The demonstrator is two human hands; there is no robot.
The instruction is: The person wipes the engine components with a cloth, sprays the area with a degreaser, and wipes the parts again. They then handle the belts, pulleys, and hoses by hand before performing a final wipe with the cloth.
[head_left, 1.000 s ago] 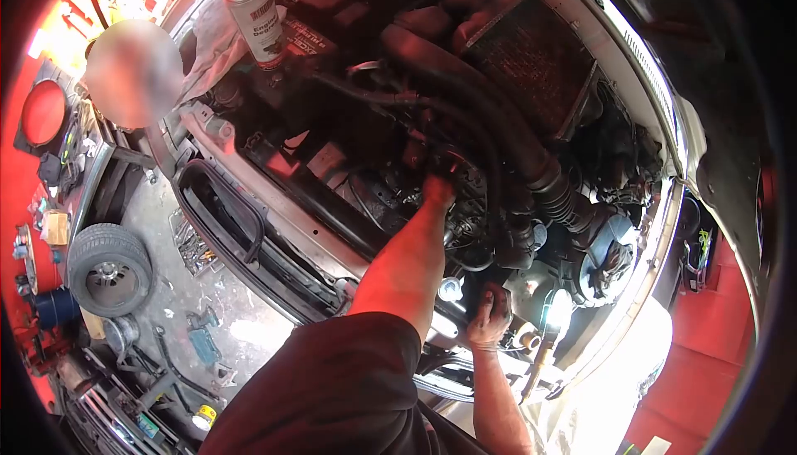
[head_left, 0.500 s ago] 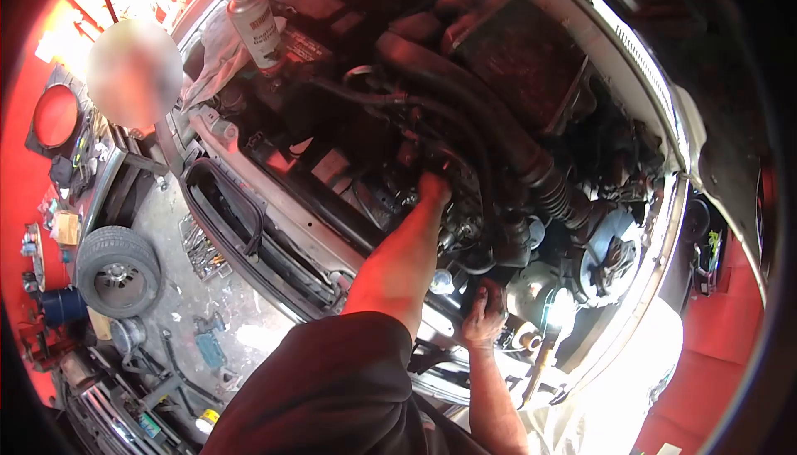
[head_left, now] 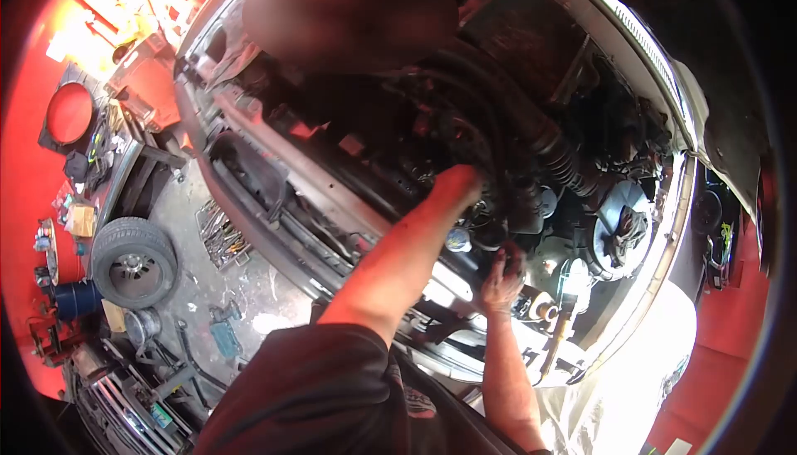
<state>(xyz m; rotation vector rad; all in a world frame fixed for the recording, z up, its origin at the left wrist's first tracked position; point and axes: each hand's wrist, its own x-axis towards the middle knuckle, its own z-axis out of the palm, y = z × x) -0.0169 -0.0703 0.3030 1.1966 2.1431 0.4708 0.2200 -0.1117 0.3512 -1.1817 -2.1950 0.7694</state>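
Both hands shifting rightward; left hand (head_left: 463,183) reaching under stiff hose (head_left: 531,135), grip hidden; right hand (head_left: 501,279) closing on greasy, slippery engine part (head_left: 490,235).

We see a ribbed, matt black rubber hose (head_left: 558,160), a matt rubber tyre (head_left: 133,262), and rough, stained concrete floor (head_left: 195,285).

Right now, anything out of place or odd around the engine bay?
Nothing looks spilled or broken. Untidy, though: a loose wheel lies flat on the floor, with scattered tools beside the front of the car. Both hands, left and right, reach deep among hoses, grip hidden.
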